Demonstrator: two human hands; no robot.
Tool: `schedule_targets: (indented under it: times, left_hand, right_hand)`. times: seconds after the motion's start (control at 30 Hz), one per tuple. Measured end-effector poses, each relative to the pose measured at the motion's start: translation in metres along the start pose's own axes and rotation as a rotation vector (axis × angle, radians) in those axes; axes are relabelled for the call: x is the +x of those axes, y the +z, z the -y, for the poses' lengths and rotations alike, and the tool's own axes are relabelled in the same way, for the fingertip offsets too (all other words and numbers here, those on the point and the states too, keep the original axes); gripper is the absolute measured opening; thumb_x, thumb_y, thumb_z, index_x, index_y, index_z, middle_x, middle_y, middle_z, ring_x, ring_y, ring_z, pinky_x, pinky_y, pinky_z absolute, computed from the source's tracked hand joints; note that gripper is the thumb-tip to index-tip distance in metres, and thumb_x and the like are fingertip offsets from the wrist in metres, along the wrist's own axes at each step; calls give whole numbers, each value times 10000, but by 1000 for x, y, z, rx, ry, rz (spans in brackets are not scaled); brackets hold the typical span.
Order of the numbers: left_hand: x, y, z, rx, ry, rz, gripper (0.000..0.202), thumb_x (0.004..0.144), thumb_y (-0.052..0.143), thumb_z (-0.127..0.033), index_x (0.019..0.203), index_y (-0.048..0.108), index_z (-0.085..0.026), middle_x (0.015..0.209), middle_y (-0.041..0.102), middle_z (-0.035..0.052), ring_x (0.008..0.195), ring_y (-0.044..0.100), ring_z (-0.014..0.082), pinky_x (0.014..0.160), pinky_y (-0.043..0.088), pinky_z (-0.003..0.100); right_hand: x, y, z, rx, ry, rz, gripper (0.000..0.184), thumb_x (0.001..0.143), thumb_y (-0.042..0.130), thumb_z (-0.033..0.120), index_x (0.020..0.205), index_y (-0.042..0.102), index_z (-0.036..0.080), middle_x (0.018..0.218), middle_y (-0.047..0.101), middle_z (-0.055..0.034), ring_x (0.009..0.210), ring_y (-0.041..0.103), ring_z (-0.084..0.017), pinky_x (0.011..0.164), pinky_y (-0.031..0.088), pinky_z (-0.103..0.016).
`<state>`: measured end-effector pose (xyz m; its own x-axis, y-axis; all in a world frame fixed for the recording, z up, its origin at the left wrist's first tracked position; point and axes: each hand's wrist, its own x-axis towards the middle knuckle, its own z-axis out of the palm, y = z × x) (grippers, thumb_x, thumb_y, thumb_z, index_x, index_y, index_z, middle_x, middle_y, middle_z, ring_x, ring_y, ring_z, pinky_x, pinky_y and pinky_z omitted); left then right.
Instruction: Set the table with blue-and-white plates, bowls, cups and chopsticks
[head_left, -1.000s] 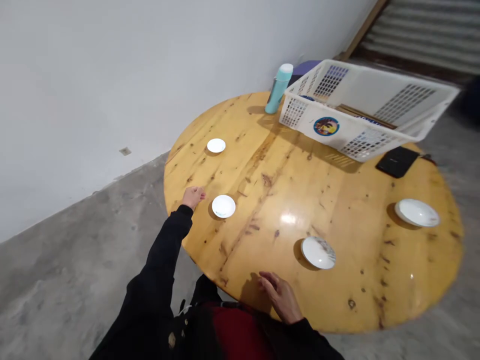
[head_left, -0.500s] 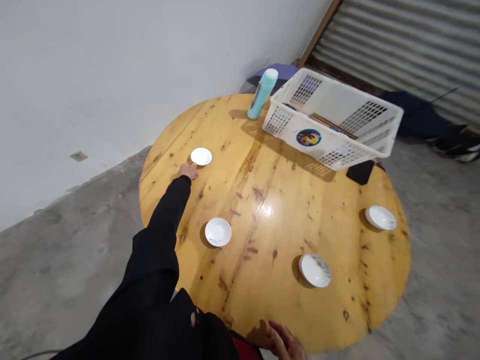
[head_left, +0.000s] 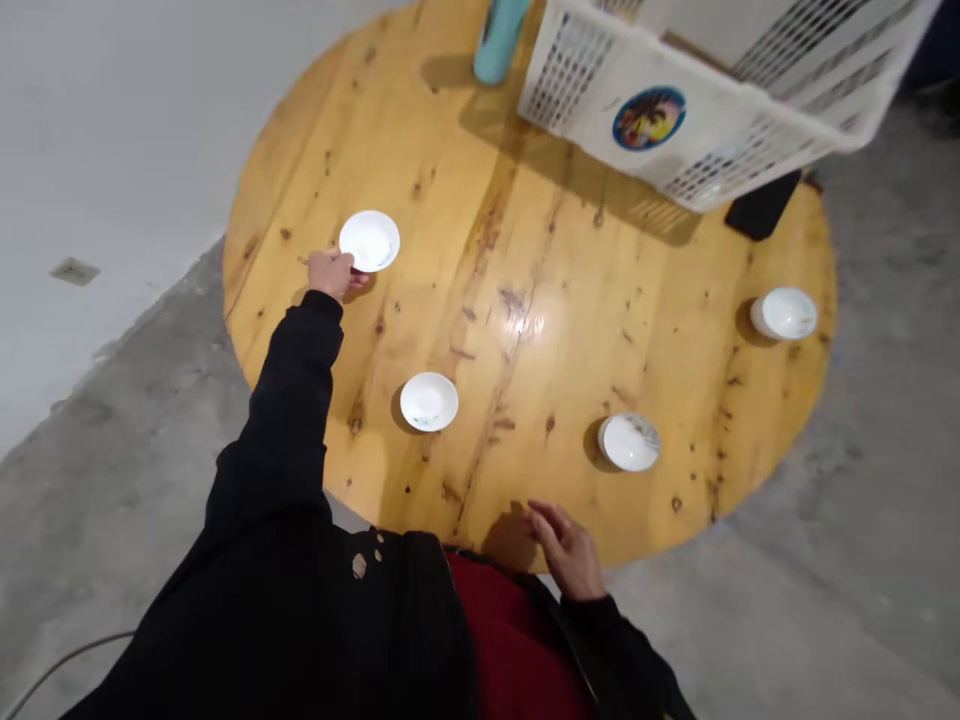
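- Left hand [head_left: 328, 274] curled against the rim of a white dish [head_left: 369, 241]; whether it gripped, I cannot tell.
- Right hand [head_left: 564, 548] hung open and empty, fingers spread, near the edge of the wooden table [head_left: 675, 350].

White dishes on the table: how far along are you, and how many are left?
Nothing looks finished yet: no dish shows in the white plastic basket. In hand: the left hand has its fingers at the edge of one white saucer. Left: three more white saucers lie on the round wooden table. The right hand touches none.
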<state>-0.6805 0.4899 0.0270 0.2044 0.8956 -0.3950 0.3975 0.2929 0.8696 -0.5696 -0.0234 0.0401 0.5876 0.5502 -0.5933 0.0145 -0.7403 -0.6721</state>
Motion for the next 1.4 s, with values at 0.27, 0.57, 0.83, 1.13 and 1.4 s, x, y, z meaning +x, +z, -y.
schedule_targets:
  times: [0.27,0.57,0.83,1.13,1.4]
  left_hand:
    - [-150,-7,29,209,181,296,248,830,545,-341,654,562,-166,551,537,-14,534,529,116,521,417,222]
    - [-240,17,68,493,253,299,296,911,450,-344,660,503,-196,581,494,-27,569,458,115,585,310,255]
    - [-225,23,78,684,176,161,245,952,478,-356,863,651,-209,792,710,45,781,655,199,708,399,288]
    - [-206,30,70,1010,230,242,306,1001,384,-327,1095,629,-169,913,740,131,866,695,270,725,423,325]
    - [-203,30,68,1035,177,286,340,992,399,-335,1224,575,-159,982,731,174,950,698,328,804,439,363]
  right_hand:
    - [65,32,96,87,-319,-94,485,916,515,587,1100,676,169,839,740,-74,688,731,-199,703,621,-363]
    - [78,74,110,-36,-497,-79,375,930,483,452,1060,690,167,756,716,-49,609,683,-183,584,571,-305]
    - [105,83,115,-322,-531,-100,390,933,425,393,1069,690,142,718,722,-63,616,675,-204,626,507,-295]
    - [123,98,118,-557,-517,-164,455,916,415,320,1278,606,121,719,723,-58,685,675,-235,665,469,-289]
    - [122,101,126,-749,-420,-93,456,956,411,313,1339,560,118,850,761,-113,744,699,-260,673,460,-305]
